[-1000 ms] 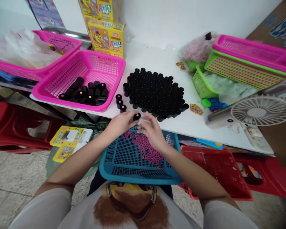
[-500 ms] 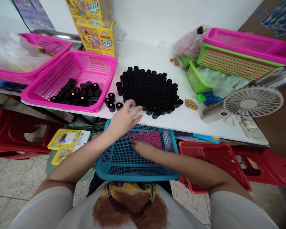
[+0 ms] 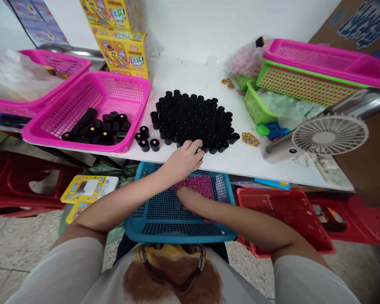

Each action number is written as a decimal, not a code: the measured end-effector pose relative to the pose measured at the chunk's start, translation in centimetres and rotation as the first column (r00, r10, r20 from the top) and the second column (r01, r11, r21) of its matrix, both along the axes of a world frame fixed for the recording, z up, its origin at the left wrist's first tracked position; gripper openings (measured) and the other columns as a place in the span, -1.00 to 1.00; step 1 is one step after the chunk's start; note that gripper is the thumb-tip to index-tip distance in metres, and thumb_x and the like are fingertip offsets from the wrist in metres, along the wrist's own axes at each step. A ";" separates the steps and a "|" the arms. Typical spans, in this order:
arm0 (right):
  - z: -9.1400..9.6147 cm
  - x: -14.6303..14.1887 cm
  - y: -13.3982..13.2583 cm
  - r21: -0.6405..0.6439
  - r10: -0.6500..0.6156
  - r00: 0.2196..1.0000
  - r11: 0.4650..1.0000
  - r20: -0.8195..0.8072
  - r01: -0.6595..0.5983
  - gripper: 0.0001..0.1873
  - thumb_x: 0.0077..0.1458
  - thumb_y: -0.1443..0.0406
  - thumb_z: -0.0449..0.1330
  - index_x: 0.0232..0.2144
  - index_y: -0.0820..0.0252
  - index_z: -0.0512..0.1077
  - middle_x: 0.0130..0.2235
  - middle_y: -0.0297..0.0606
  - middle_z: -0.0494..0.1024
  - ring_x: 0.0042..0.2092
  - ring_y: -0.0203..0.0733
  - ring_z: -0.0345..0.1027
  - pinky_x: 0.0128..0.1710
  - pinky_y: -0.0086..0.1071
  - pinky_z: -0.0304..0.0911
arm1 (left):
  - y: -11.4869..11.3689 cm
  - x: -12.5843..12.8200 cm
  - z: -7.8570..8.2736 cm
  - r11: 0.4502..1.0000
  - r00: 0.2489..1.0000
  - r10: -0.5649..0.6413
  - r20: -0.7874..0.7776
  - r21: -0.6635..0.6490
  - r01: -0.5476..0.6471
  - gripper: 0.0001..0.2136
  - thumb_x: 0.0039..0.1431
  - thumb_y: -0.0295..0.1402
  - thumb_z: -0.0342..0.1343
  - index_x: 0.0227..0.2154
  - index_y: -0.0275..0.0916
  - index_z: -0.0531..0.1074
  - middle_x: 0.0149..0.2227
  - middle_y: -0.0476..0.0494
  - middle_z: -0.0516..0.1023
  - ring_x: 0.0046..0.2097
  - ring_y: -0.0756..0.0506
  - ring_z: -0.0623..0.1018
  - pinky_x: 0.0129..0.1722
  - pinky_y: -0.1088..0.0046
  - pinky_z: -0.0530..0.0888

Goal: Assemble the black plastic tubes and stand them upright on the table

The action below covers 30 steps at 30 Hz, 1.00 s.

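My left hand [image 3: 184,159] is at the front edge of a dense group of upright black plastic cylinders [image 3: 193,118] on the white table. Its fingers are curled round one of the front cylinders, which they mostly cover. Below the table edge, a blue mesh basket [image 3: 158,236] rests on my lap, with many small pink pieces [image 3: 202,185] heaped in it. My right hand [image 3: 187,196] is down in this basket at the left side of the pink heap, its fingers hidden. Several black cylinders with pink dots on top [image 3: 144,143] stand left of the group.
A pink basket [image 3: 139,105] at left holds more black cylinders, some with yellow dots. Yellow boxes [image 3: 123,52] are stacked behind it. To the right are a green basket [image 3: 256,105], a white fan [image 3: 329,135] and, lower, a red basket [image 3: 281,202].
My left hand has moved right along the front of the black cylinders, and its fingers have closed on one. My right hand stays in the blue basket. The view has shifted slightly.
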State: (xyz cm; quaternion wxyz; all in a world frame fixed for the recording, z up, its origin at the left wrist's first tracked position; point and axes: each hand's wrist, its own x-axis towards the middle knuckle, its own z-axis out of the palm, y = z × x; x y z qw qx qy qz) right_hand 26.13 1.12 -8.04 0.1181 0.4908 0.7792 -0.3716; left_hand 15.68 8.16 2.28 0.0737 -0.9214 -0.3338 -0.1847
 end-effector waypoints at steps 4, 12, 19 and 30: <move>0.1 0.4 -0.2 0.036 0.010 0.999 0.999 0.047 -0.012 -0.73 0.42 0.17 0.28 0.03 0.22 0.53 0.01 -0.17 0.61 -0.05 -0.14 0.56 -0.01 -0.15 0.55 | 0.1 -2.5 -0.4 0.985 0.996 -0.056 0.069 -0.158 0.067 -0.89 0.42 -0.44 0.07 -0.19 -0.30 0.50 -0.06 -0.30 0.52 -0.10 -0.21 0.55 -0.07 0.24 0.57; 3.8 2.4 1.0 0.222 0.028 0.971 0.975 -0.237 0.026 -0.77 0.24 0.58 0.26 -0.33 0.27 0.66 -0.16 -0.09 0.70 -0.03 -0.11 0.61 0.08 -0.28 0.48 | 2.1 -4.6 -2.4 0.935 0.908 0.003 0.418 -0.324 0.146 -0.91 0.38 -0.43 0.17 -0.27 -0.22 0.40 0.13 -0.28 0.44 0.02 -0.13 0.59 0.07 0.24 0.57; 8.7 5.9 1.3 0.422 -0.060 0.800 0.825 -0.597 0.377 -0.79 0.39 0.32 0.21 -0.13 0.13 0.69 -0.03 -0.16 0.68 0.00 -0.11 0.58 0.14 -0.17 0.48 | 1.8 -5.0 -2.8 0.905 0.859 0.003 0.512 -0.367 0.216 -0.76 0.31 -0.39 0.31 -0.04 -0.19 0.42 0.05 -0.21 0.50 -0.01 -0.12 0.60 -0.06 0.33 0.61; 8.4 4.4 5.0 0.619 0.012 0.768 0.601 -0.640 0.506 -0.77 0.35 0.27 0.21 -0.21 0.15 0.70 -0.15 -0.13 0.45 -0.09 -0.05 0.42 0.00 -0.10 0.44 | 1.7 -6.0 -4.6 0.748 0.736 0.194 0.648 -0.583 0.317 -0.37 0.13 -0.31 0.45 0.15 -0.14 0.22 -0.06 -0.14 0.66 -0.29 -0.01 0.62 -0.23 0.45 0.60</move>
